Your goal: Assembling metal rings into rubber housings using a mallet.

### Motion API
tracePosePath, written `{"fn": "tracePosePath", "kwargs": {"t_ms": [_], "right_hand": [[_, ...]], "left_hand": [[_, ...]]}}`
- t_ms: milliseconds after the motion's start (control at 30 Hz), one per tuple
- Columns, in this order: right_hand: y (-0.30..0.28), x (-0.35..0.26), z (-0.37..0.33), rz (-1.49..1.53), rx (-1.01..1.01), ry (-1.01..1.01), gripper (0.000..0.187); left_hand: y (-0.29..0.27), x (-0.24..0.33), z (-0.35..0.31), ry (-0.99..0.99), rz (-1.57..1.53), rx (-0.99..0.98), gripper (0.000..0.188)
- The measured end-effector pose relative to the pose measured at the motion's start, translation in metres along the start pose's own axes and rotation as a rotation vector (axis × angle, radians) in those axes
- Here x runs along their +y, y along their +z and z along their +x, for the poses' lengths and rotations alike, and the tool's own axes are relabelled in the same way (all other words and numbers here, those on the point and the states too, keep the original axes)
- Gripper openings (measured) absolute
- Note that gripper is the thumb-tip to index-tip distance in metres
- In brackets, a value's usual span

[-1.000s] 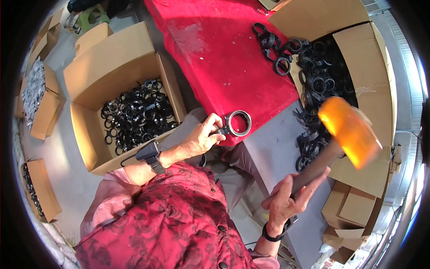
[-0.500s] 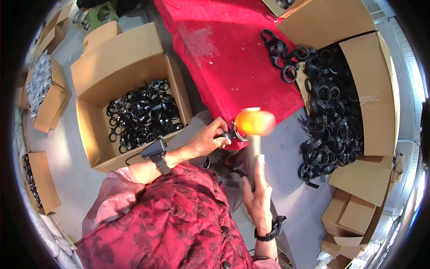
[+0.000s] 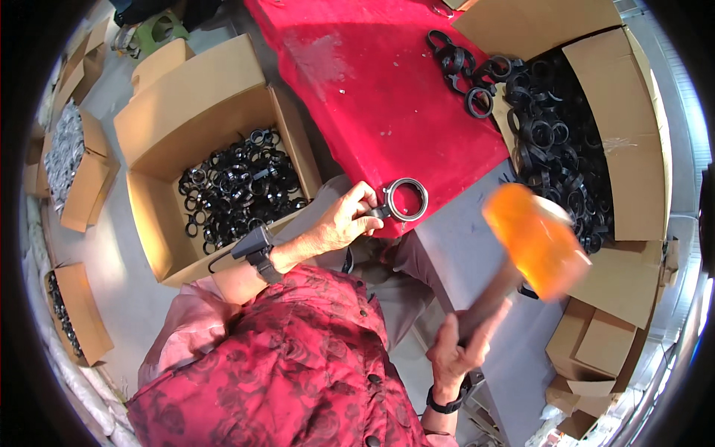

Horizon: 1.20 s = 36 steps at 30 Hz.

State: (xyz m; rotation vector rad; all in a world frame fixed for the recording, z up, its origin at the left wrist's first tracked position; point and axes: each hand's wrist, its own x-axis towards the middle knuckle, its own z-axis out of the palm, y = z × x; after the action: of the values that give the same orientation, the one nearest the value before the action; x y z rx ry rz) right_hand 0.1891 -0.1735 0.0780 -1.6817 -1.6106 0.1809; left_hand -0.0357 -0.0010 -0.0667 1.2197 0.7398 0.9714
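Observation:
My left hand (image 3: 348, 219) pinches the short tab of a black ring-shaped part (image 3: 406, 200), which has a pale metal-looking inner edge. That ring lies at the near corner of the red-covered table (image 3: 402, 134). In my right hand (image 3: 458, 352) is the handle of a mallet (image 3: 538, 240) with an orange head, blurred by motion. The mallet head is up and to the right of the ring, apart from it, in front of a heap of similar black rings (image 3: 547, 134).
On the left, an open cardboard box (image 3: 201, 97) holds many black rings. Several loose black rings (image 3: 479, 103) lie on the red cloth's right side. A large carton (image 3: 633, 134) stands around the heap at right. Smaller boxes (image 3: 585, 339) sit at lower right.
The mallet has swung from over the ring up and to the right, with my right hand following. The ring, hidden in part before, is now fully visible, still in my left hand.

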Motion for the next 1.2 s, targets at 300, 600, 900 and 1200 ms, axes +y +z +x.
{"fn": "tracePosePath", "kwargs": {"t_ms": [300, 600, 900, 1200], "right_hand": [[0.006, -0.007, 0.045, -0.061, -0.154, 0.157, 0.084], [0.028, -0.023, 0.07, 0.016, -0.402, 0.079, 0.079], [0.038, 0.013, 0.038, -0.058, -0.28, -0.11, 0.082], [0.034, 0.02, -0.03, -0.129, -0.26, -0.041, 0.083]], "left_hand": [[-0.003, -0.006, 0.001, -0.078, -0.084, -0.03, 0.034], [-0.005, -0.005, 0.002, -0.057, -0.066, -0.043, 0.035], [-0.001, -0.002, 0.004, -0.103, -0.182, -0.017, 0.034], [0.006, 0.001, 0.002, -0.026, 0.028, 0.01, 0.03]]}}
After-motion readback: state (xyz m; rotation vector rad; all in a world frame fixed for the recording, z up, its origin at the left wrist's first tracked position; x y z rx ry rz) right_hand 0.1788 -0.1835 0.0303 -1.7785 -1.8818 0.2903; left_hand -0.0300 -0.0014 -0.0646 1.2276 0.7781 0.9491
